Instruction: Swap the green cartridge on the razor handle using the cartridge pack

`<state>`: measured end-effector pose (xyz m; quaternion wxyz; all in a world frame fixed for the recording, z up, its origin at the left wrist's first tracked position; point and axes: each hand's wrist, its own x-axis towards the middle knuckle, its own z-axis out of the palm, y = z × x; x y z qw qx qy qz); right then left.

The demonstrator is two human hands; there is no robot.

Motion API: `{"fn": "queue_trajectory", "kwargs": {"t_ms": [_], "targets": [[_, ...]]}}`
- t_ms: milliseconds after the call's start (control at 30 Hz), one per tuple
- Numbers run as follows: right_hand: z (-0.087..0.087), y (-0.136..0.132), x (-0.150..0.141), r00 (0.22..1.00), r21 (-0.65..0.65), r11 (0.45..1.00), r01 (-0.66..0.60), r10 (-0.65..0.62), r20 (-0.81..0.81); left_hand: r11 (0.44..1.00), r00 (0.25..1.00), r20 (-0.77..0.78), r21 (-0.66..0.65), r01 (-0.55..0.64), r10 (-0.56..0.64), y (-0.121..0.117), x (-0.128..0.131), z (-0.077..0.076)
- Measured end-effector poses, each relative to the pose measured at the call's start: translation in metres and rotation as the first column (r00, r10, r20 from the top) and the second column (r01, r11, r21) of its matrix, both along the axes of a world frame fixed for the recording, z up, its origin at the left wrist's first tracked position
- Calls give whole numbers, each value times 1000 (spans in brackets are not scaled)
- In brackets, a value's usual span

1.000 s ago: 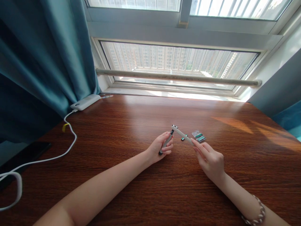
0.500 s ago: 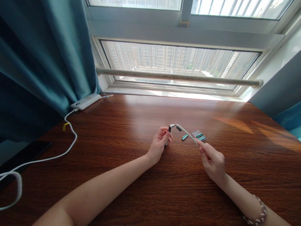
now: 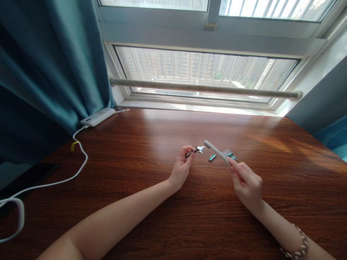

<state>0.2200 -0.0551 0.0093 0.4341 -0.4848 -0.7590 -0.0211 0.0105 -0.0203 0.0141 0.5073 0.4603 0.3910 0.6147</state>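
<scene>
My left hand (image 3: 182, 168) is closed on the dark handle of a razor (image 3: 200, 149), its shiny metal head pointing right and no blade cartridge visible on it. In my right hand (image 3: 247, 184), fingers pinch the lower end of a pale toothbrush (image 3: 217, 150). Dark bristles face down at its far end, just right of the razor's head and apart from it. Below the brush lies a loose green-and-white razor cartridge (image 3: 212, 157). A clear pack with green cartridges (image 3: 230, 155) rests behind the brush handle, partly covered by my right fingertips.
Brown wooden table (image 3: 151, 209) spreads under both arms. A white power bank (image 3: 98, 117) with a white cable (image 3: 86, 155) sits at the back left, beside the blue curtain (image 3: 81, 54). A dark flat device (image 3: 32, 177) lies at the left edge. The window bar (image 3: 203, 87) runs behind.
The razor has turned in my left hand, its head now lower and tilted to the right. The toothbrush has swung slightly, its bristles now facing down and separated from the razor.
</scene>
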Motion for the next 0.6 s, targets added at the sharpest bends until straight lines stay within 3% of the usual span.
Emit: {"fn": "queue_trajectory", "kwargs": {"t_ms": [67, 167, 300, 400, 600], "targets": [[1, 0, 1, 998, 23, 999, -48, 48, 29, 1000, 1000, -2, 8, -21, 21, 0, 0, 0], [3, 1, 3, 999, 31, 1000, 6, -7, 44, 996, 995, -56, 32, -84, 86, 1, -1, -2], [3, 3, 6, 999, 50, 999, -13, 10, 49, 974, 924, -313, 130, -185, 217, -2, -4, -1], [3, 3, 6, 997, 44, 999, -6, 2, 84, 971, 863, -448, 165, -174, 231, -5, -6, 1], [4, 3, 4, 992, 45, 999, 11, -17, 127, 960, 828, -489, 190, -206, 274, -4, -7, 1]]}}
